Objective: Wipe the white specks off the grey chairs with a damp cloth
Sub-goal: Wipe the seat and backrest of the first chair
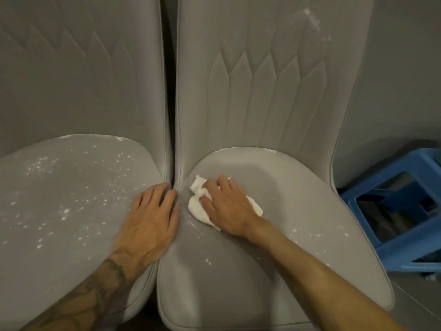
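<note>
Two grey padded chairs stand side by side. The left chair's seat (pixel 71 199) is scattered with many white specks. The right chair's seat (pixel 298 187) is mostly plain grey, with a few specks near its right edge (pixel 317 232) and front middle, and white smears high on its backrest (pixel 312 20). My right hand (pixel 229 206) presses a crumpled white cloth (pixel 199 209) onto the left part of the right seat. My left hand (pixel 152 216) lies flat, fingers spread, across the gap between the two seats, holding nothing.
A blue plastic stool (pixel 393 211) stands on the floor just right of the right chair. A grey wall rises behind it. A narrow dark gap (pixel 168 68) separates the two backrests.
</note>
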A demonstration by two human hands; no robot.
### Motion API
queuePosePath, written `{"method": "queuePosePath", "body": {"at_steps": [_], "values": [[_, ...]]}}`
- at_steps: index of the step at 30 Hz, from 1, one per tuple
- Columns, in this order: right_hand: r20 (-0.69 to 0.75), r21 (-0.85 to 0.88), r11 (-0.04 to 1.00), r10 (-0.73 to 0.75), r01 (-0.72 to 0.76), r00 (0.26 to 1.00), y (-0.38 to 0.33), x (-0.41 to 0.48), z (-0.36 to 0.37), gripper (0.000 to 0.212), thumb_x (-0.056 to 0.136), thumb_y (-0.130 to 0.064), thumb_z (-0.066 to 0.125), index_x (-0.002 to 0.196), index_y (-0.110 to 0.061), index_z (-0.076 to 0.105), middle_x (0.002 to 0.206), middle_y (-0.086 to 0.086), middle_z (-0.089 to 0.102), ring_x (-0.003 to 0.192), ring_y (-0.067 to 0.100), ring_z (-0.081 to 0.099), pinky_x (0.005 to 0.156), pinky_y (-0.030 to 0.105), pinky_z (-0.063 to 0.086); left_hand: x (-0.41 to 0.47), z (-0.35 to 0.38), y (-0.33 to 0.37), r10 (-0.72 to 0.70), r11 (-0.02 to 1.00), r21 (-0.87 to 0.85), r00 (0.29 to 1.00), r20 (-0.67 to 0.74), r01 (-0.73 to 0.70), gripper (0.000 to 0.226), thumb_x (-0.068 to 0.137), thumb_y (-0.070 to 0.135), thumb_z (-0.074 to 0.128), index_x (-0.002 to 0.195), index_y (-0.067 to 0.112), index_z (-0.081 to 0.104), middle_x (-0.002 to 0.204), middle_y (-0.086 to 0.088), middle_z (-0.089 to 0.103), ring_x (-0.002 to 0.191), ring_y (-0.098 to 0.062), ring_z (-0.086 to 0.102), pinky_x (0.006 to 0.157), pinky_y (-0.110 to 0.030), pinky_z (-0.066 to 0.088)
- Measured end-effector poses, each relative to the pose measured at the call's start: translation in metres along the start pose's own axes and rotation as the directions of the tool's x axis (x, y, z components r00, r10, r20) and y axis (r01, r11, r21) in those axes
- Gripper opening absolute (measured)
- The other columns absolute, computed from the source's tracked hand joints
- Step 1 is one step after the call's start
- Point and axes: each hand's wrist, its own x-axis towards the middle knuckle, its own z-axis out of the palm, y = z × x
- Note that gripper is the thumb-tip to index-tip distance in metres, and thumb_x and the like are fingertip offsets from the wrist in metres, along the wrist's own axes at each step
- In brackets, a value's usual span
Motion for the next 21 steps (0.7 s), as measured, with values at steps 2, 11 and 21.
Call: {"method": "queuePosePath", "body": {"at_steps": [2, 11, 21], "values": [[0.024, -0.018, 1.0, -0.004, 0.004, 1.0, 0.025, -0.001, -0.014, 0.035, 0.1, -0.046, 0.035, 0.116, -0.017, 0.047, 0.107, 0.01, 0.05, 0.092, 0.033, 0.048, 0.081, 0.043, 0.037, -0.001, -0.001, -0.001, -0.004, 1.0, 0.006, 1.0, -0.006, 0.005, 0.042, 0.104, 0.037, 0.032, 0.124, 0.015, 0.061, 0.137, -0.011, 0.057, 0.125, -0.03, 0.055, 0.109, -0.049, 0.044], [-0.099, -0.203, 0.907, 0.355, -0.368, 0.93, 0.062, -0.021, -0.023, 0.04, 0.101, -0.042, 0.029, 0.123, -0.014, 0.047, 0.118, 0.012, 0.05, 0.1, 0.033, 0.049, 0.085, 0.042, 0.04, 0.0, -0.004, 0.005, 0.0, 1.0, 0.007, 1.0, -0.018, 0.001, 0.04, 0.104, 0.036, 0.034, 0.122, 0.014, 0.062, 0.134, -0.012, 0.059, 0.122, -0.032, 0.057, 0.107, -0.05, 0.046], [-0.087, -0.145, 0.819, 0.549, -0.556, 0.831, 0.117, -0.055, -0.062, 0.034, 0.103, -0.037, 0.04, 0.125, -0.012, 0.048, 0.121, 0.016, 0.05, 0.106, 0.035, 0.048, 0.092, 0.044, 0.04, 0.001, -0.01, 0.008, -0.029, 1.0, -0.01, 0.999, 0.018, 0.029, 0.046, 0.103, 0.04, 0.033, 0.124, 0.012, 0.062, 0.136, -0.013, 0.059, 0.123, -0.033, 0.055, 0.107, -0.051, 0.044]]}}
